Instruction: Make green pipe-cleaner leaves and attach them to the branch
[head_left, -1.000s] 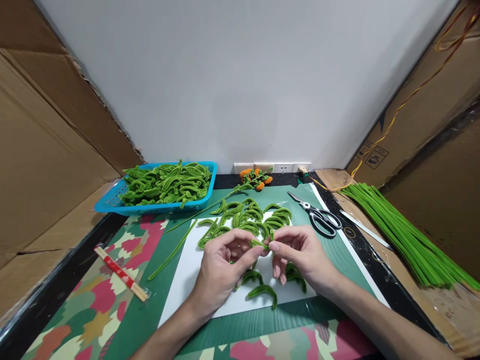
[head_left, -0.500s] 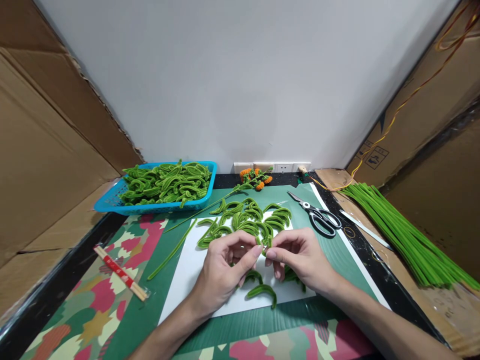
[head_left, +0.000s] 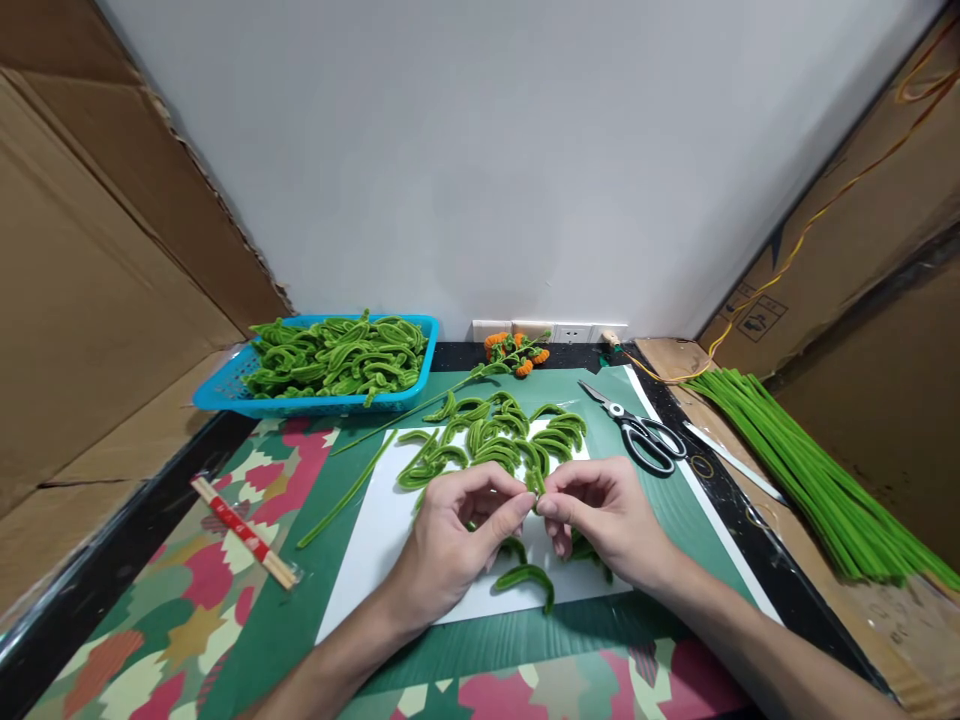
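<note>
The bare left hand (head_left: 454, 535) and the bare right hand (head_left: 611, 515) meet fingertip to fingertip over a flat white sheet of paper (head_left: 367, 560), each grip pinched, thumb against forefinger, on one small bent piece of fuzzy green chenille (head_left: 538, 486); the fingers hide much of it, and a short end stands up just above them. Right behind the grip, a loose cluster of curved, fuzzy green strips (head_left: 491, 437) spreads over the far part of the sheet and past its edge. Nearer the person than the grip, one curved green fuzzy strip (head_left: 525, 577) lies alone on the paper, with others partly covered by the hands. Beyond and right of the grip rest metal scissors with black loop handles (head_left: 641, 440), their blades pointing away; farther right is a thick bundle of long, straight, bright green stems (head_left: 810, 480). Left of the grip, a long, thin green fuzzy stem (head_left: 349, 490) lies slantwise, and farther left are pale wooden chopsticks with a red paper band (head_left: 244, 532). Far left beyond the grip, a blue plastic basket (head_left: 330, 405) holds a heap of folded green fuzzy pieces (head_left: 337, 355). Straight beyond the grip, a green stem with orange fuzzy blooms (head_left: 517, 350) lies across the table's far side.
</note>
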